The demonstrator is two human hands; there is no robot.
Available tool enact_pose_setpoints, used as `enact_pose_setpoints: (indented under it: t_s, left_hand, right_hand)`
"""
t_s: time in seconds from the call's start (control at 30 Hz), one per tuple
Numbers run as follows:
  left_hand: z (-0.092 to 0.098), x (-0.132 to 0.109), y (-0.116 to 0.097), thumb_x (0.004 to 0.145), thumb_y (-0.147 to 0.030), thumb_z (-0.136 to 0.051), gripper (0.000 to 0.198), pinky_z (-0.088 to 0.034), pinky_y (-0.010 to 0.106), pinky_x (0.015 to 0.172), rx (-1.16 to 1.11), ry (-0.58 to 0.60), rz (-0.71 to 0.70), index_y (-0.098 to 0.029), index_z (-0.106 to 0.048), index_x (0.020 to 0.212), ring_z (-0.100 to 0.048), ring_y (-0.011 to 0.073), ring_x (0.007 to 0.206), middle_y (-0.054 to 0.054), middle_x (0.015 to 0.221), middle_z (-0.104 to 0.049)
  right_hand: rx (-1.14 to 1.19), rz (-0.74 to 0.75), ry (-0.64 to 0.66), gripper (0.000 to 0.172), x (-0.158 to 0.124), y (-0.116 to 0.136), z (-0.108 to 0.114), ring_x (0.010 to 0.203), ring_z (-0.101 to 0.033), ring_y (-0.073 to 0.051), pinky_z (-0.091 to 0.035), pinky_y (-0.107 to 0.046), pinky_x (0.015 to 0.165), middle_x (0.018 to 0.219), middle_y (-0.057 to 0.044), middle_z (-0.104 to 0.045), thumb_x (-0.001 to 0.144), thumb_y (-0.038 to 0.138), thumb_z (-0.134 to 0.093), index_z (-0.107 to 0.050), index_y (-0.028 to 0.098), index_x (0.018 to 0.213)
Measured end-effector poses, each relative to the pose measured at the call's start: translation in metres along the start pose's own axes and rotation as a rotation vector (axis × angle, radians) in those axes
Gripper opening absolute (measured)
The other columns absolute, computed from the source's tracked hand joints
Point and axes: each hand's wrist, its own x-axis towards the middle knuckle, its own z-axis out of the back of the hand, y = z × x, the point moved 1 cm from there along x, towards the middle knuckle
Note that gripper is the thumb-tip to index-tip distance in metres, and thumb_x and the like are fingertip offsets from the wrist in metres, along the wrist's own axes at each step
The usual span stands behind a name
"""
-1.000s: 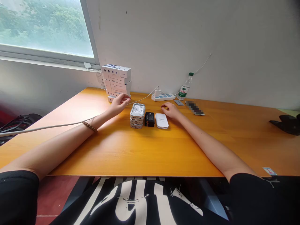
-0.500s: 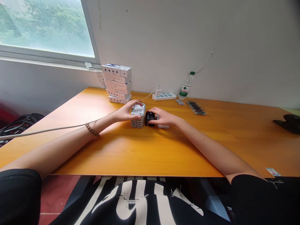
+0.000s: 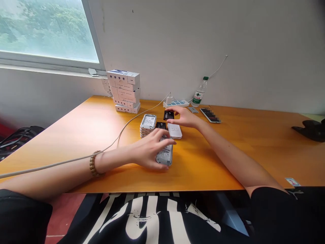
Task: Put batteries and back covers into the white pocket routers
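Note:
My left hand (image 3: 152, 149) grips an open-backed grey device casing (image 3: 165, 155) with a printed label, near the front of the table. Between the thumb and fingers of my right hand (image 3: 182, 117) is a small black battery (image 3: 169, 115), held above the tabletop. A stack of similar casings (image 3: 148, 122) stands behind my left hand. To its right lie more black batteries (image 3: 160, 125), partly hidden by my left fingers. White back covers (image 3: 175, 130) lie beside them, below my right hand.
Behind the casings rises a stack of white boxes (image 3: 124, 91). Along the wall are a power strip (image 3: 179, 103) with a plugged-in charger (image 3: 169, 99), a water bottle (image 3: 199, 93) and a phone (image 3: 210, 115). A white cable (image 3: 122, 132) crosses over my left forearm. At the far right lies a black object (image 3: 311, 129).
My left hand has taken a casing from the stack and brought it toward me and to the right. My right hand has lifted a battery up and away from the others.

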Motion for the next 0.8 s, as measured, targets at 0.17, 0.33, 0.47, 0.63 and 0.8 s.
enact_pose_setpoints:
  t_s: [0.17,0.33,0.47,0.63,0.8]
  left_hand:
    - [-0.034,-0.013,-0.001,0.075,-0.068,-0.083,0.094,-0.050,0.065,0.111,-0.098,0.068,0.143,-0.030,-0.041,0.150,-0.051,0.0432,0.133,0.019,0.144,-0.045]
    - [-0.030,-0.027,0.007,0.062,-0.072,-0.091,0.111,-0.048,0.067,0.116,-0.214,0.069,0.223,-0.033,-0.037,0.152,-0.045,0.0470,0.146,0.020,0.155,-0.040]
    - [-0.024,-0.036,0.006,0.062,-0.065,-0.093,0.110,-0.050,0.062,0.116,-0.290,0.030,0.296,-0.031,-0.037,0.150,-0.051,0.0435,0.143,0.019,0.152,-0.047]
    - [-0.026,-0.035,0.006,0.061,-0.063,-0.095,0.101,-0.053,0.060,0.109,-0.349,0.010,0.416,-0.025,-0.044,0.138,-0.060,0.0421,0.129,0.017,0.139,-0.057]
    - [-0.026,-0.032,0.007,0.056,-0.063,-0.096,0.099,-0.052,0.058,0.108,-0.377,-0.016,0.432,-0.023,-0.048,0.133,-0.061,0.0416,0.126,0.016,0.135,-0.059]
  right_hand:
    - [-0.025,-0.050,0.040,0.046,-0.010,0.026,0.031,0.120,-0.067,-0.033,-0.052,-0.046,0.103,0.131,-0.008,-0.073,0.086,0.043,-0.078,-0.072,0.024,0.127]
    - [-0.053,-0.060,0.169,0.035,-0.033,0.064,0.036,0.105,-0.069,-0.031,-0.055,-0.040,0.088,0.115,-0.005,-0.075,0.083,0.044,-0.080,-0.072,0.026,0.112]
    - [-0.019,-0.047,0.345,0.030,-0.053,0.083,0.005,0.088,-0.066,-0.026,-0.055,-0.037,0.074,0.102,-0.004,-0.070,0.083,0.047,-0.081,-0.064,0.028,0.099]
    - [0.021,-0.006,0.412,0.032,-0.062,0.089,-0.027,0.102,-0.063,-0.027,-0.055,-0.040,0.086,0.116,-0.008,-0.061,0.084,0.041,-0.082,-0.059,0.023,0.097]
    - [-0.006,-0.001,0.402,0.038,-0.062,0.088,-0.039,0.106,-0.060,-0.029,-0.054,-0.044,0.092,0.117,-0.010,-0.059,0.085,0.041,-0.082,-0.060,0.019,0.107]
